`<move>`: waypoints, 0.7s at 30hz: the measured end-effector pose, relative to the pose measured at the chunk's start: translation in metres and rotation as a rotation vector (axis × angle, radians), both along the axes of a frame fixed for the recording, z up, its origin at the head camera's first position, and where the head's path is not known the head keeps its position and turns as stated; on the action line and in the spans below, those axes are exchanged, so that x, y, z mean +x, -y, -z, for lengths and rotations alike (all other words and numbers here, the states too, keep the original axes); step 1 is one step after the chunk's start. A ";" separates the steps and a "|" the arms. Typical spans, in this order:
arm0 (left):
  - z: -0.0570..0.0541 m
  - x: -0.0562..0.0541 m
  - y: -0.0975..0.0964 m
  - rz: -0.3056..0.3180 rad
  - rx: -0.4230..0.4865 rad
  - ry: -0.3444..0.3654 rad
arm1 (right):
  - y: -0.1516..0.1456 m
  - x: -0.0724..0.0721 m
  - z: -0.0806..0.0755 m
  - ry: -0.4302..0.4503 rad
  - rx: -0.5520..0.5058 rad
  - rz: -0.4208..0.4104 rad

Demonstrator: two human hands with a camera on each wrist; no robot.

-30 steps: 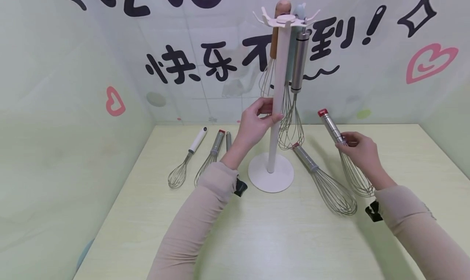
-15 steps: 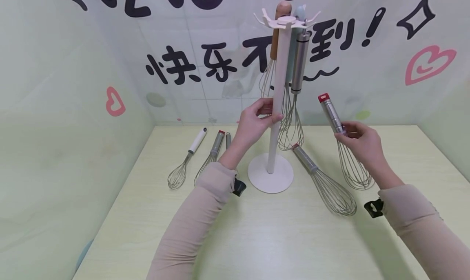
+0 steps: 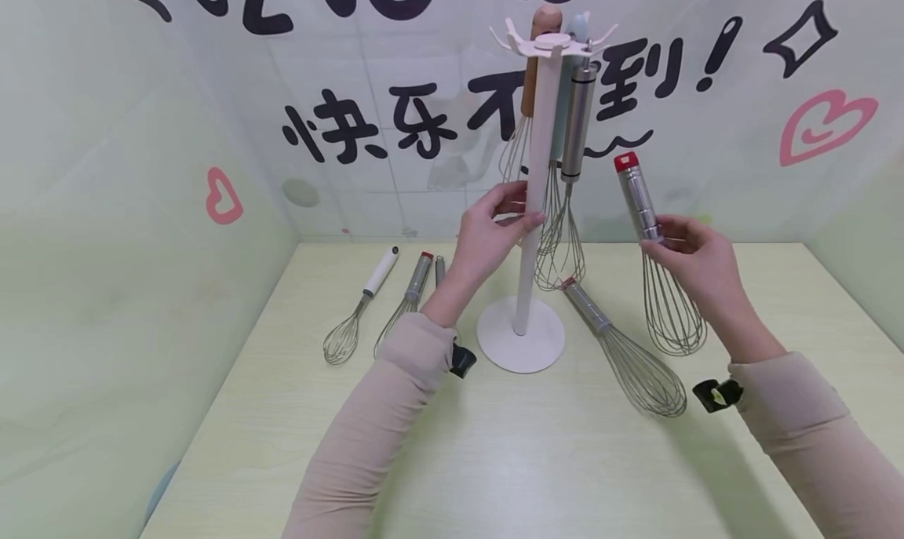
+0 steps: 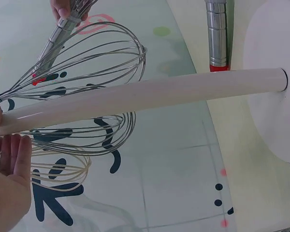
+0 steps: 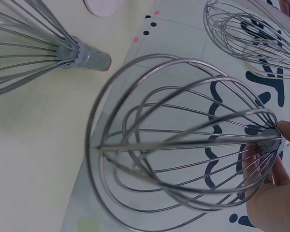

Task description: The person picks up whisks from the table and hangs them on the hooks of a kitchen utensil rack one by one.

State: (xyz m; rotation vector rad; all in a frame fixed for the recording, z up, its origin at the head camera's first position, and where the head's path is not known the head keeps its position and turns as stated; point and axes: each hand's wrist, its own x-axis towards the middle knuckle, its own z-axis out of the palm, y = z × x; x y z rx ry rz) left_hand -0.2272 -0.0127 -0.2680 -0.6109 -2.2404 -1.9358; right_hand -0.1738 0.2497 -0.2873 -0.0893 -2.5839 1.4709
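Note:
My left hand point(image 3: 490, 237) grips the pole point(image 3: 540, 154) of a white hanging stand about halfway up, thumb in front. Three whisks hang behind the pole: one with a brown handle point(image 3: 528, 92), one topped in light blue point(image 3: 577, 26), one with a silver handle point(image 3: 579, 123). To the right of the stand, my right hand point(image 3: 702, 268) holds a steel whisk point(image 3: 639, 202) where handle meets wires. Its red-tipped end points up and leans left; the wire head hangs below. In the right wrist view, the whisk's wires point(image 5: 183, 143) spread large before the hand point(image 5: 275, 200).
A second large red-tipped whisk point(image 3: 600, 319) lies on the table right of the stand's round base point(image 3: 523, 355). To the left lie a white-handled whisk point(image 3: 381, 271), a red-tipped whisk point(image 3: 418, 276) and another thin grey handle point(image 3: 440, 268), partly behind the left arm. A printed curtain hangs behind.
My right hand has raised the red-tipped whisk and brought it slightly left, turning it more upright. The left hand keeps its grip on the pole.

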 end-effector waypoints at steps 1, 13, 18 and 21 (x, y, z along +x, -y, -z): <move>-0.001 0.000 -0.001 0.009 0.015 -0.013 | 0.000 0.001 -0.002 -0.001 -0.006 0.000; -0.004 0.001 -0.005 0.060 0.052 -0.020 | 0.007 0.007 -0.018 -0.058 -0.066 -0.015; -0.004 0.001 -0.004 0.079 0.055 -0.011 | 0.012 0.009 -0.023 -0.091 -0.093 -0.026; -0.004 0.000 -0.004 0.083 0.060 -0.009 | 0.015 0.010 -0.025 -0.102 -0.120 -0.033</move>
